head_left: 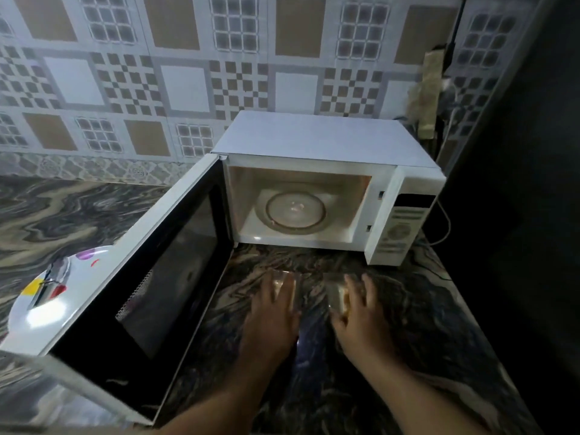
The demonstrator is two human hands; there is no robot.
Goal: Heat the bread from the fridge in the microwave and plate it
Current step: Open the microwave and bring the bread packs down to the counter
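The white microwave (326, 142) stands on the counter with its door (157, 277) swung wide to the left. Its cavity holds only the glass turntable (295, 211). On the counter in front of it lies a clear plastic bread pack (335, 293), blurred, with something pale like bread showing inside. My left hand (273, 312) grips the pack's left part and my right hand (357, 312) grips its right part, fingers curled over the plastic. A white plate (47, 312) with coloured dots sits to the left, behind the door.
A shiny metal utensil (50, 284) lies on the plate. The marbled counter (423, 324) runs left and right. A patterned tile wall rises behind it. A dark appliance side (533, 183) closes off the right, with a power strip (430, 92) and cables in the corner.
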